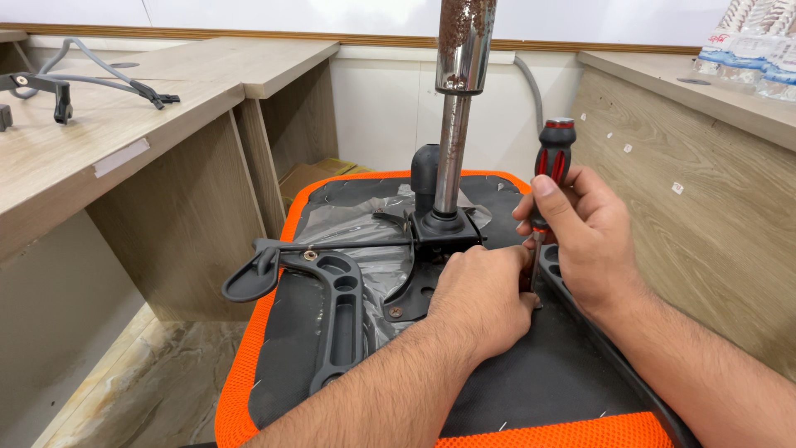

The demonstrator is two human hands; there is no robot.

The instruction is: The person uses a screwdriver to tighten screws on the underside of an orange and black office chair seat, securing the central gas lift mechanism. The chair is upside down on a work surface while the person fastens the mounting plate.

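- My right hand (580,236) grips a red-and-black screwdriver (550,170) upright at centre right of the frame; its ribbed handle should hold firm.
- My left hand (485,294) closes round the shaft low down, steadying the tip, which I can't see.
- It works on an upturned office chair seat (531,382) across the lower middle: black underside, orange mesh rim, probably awkward and fairly heavy.
- A rusted gas cylinder (454,124) rises from the mechanism plate (431,249); a black armrest bracket (336,315) lies left.
- Wooden desks (91,149) flank us; water bottles (759,50) sit upper right.
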